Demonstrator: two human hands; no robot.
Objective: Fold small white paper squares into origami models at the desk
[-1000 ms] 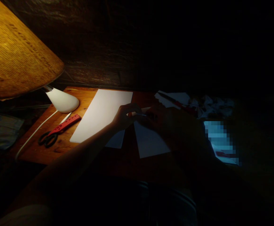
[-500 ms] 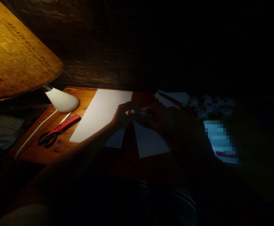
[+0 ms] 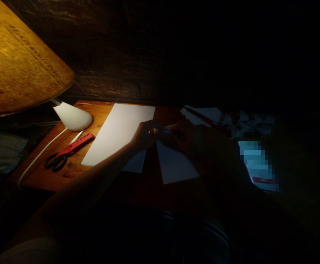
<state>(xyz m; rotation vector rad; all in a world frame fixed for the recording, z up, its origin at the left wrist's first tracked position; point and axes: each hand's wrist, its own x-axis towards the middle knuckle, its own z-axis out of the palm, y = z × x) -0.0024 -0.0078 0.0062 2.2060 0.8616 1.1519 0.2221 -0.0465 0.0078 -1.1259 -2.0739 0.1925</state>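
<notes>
Over the dim middle of the desk, my left hand (image 3: 146, 132) has its thumb and fingers pinched on a piece of paper (image 3: 164, 131), of which mainly a pale edge shows. From the other side my right hand (image 3: 186, 135) closes on the same paper, its curled fingers deep in shadow. Below the hands lies a white sheet (image 3: 175, 167), partly covered by my right hand and forearm. A larger stack of white paper (image 3: 113, 135) is left of it, crossed by my left forearm.
A lamp with a yellow shade (image 3: 19, 62) and white base (image 3: 73, 117) stands at left. Before it lie scissors (image 3: 58, 161) and a red perforated strip (image 3: 76, 144). A lit phone (image 3: 256, 161) is at right, with small folded paper pieces (image 3: 243, 123) and another sheet (image 3: 210, 113) behind.
My hands stay together at nearly the same spot, with only a slight shift of the left fingers. Nothing else has visibly moved.
</notes>
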